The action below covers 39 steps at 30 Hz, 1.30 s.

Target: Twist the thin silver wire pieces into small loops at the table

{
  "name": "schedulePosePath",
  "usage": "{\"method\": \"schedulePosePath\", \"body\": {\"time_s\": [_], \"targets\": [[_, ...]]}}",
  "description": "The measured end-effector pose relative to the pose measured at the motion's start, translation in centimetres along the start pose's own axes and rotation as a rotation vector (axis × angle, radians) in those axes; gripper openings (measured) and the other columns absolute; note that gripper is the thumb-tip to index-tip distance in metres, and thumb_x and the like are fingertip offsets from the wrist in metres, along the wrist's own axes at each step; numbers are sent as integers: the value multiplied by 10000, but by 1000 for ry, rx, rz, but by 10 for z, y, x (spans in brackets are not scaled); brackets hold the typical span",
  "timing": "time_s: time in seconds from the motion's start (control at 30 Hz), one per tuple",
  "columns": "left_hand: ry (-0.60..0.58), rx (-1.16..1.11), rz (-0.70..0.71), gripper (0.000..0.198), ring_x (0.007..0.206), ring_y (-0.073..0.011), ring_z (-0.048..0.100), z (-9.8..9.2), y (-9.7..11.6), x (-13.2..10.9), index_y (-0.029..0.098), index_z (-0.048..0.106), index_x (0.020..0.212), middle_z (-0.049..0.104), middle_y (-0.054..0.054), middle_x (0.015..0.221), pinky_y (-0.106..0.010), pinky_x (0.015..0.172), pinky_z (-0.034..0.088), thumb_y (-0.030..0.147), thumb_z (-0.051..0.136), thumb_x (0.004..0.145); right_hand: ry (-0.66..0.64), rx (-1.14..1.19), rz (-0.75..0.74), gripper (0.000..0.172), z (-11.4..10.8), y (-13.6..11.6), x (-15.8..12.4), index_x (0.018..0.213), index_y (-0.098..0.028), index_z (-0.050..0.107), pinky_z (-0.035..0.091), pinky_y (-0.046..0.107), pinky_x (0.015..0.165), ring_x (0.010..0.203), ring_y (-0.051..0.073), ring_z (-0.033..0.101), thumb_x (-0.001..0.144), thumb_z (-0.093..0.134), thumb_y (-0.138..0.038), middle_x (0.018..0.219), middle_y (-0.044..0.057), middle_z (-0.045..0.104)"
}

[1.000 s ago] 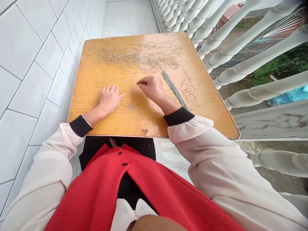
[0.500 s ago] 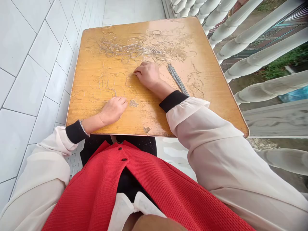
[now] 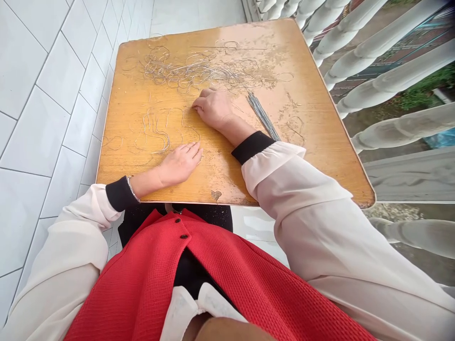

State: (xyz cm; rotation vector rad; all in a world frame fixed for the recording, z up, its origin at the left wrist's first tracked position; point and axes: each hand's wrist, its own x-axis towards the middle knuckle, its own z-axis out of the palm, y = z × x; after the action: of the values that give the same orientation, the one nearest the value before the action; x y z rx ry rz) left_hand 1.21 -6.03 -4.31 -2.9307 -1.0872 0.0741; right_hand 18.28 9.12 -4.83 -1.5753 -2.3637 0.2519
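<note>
My left hand (image 3: 180,163) lies low over the near part of the wooden table, its fingers stretched out and fairly flat. The fingertips are beside the end of a thin curved wire. Just left of them is a small group of bent thin wires (image 3: 165,139). My right hand (image 3: 213,108) rests farther up the table with thumb and fingers pinched together; whatever is between them is too small to make out. Beyond it spreads a tangled heap of thin looped wires (image 3: 170,71). A bundle of straight grey rods (image 3: 262,115) lies right of my right wrist, partly behind the sleeve.
The tabletop (image 3: 320,156) has worn patches and a chipped spot (image 3: 215,194) near its front edge. A white tiled wall (image 3: 46,113) runs along the left. White balusters (image 3: 384,94) stand along the right. A loose wire loop (image 3: 296,128) lies near the rods.
My left hand has slid right, away from the group of bent wires, and its fingers have straightened, covering a chipped spot. My right hand has shifted slightly left, still pinched.
</note>
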Motion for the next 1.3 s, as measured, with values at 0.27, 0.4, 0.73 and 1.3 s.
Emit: {"method": "schedulePosePath", "body": {"time_s": [0.27,0.4,0.73,1.3], "targets": [[35,99,14,489,1500,-341,547,4,8,-2,-5,563,1505,585,-270,1553,-510,1257,420,205,443,1079,2,-31,-30,264,1,-1,2,1032,-169,791,466,399,1063,1249,287,636,1030,531,-122,1276,126,742],[142,61,-14,473,1498,-347,543,7,10,-6,56,580,1498,583,-239,1569,-548,1244,421,196,498,1053,48,14,-37,322,-7,1,-9,1234,-207,774,490,432,1064,1196,285,658,1016,542,-159,1331,111,730],[315,-179,-361,340,1087,-281,742,-35,-70,-6,221,748,1183,796,-121,1161,-443,944,566,190,447,1026,92,326,251,190,-30,-6,-57,807,-172,757,521,320,818,863,210,726,879,630,-51,849,84,798],[71,-60,-107,238,1061,-241,687,-12,-83,79,131,767,982,743,-84,1068,-344,888,478,55,543,954,-32,125,209,81,7,-22,-62,818,-187,773,545,439,912,994,334,741,879,720,-191,833,110,776]]}}
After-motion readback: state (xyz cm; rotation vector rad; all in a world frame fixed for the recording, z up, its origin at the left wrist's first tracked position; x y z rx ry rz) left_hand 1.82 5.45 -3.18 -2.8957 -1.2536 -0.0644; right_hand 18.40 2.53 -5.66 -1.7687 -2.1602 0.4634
